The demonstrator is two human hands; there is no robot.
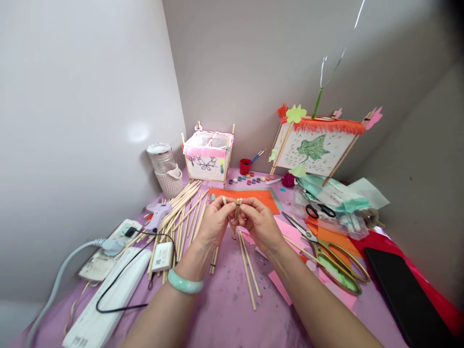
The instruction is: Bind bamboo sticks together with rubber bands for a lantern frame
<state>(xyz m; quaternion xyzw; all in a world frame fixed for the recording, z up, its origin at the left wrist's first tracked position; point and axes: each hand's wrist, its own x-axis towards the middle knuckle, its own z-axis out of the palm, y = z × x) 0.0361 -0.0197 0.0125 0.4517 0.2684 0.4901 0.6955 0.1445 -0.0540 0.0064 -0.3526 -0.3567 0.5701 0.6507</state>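
Observation:
My left hand point(214, 221) and my right hand point(258, 223) meet over the middle of the purple table point(224, 309). Between them they pinch wooden sticks point(238, 207), whose upper ends poke out above my fingertips with a dark tie near the top. One more stick point(232, 229) slants down below the fingers; its upper end shows by my left thumb. Two loose sticks point(248, 270) lie on the table below my right hand. A short bundled pair point(213, 261) with a dark tie rests beside my left wrist.
Many sticks point(181, 205), a glue gun point(158, 215) and a power strip point(105, 299) lie left. Gold-handled scissors point(326, 256), pink paper point(290, 232) and a black tablet-like slab point(402, 299) lie right. Two decorated lanterns, one pink-fringed point(206, 164), one orange-fringed point(313, 147), stand behind.

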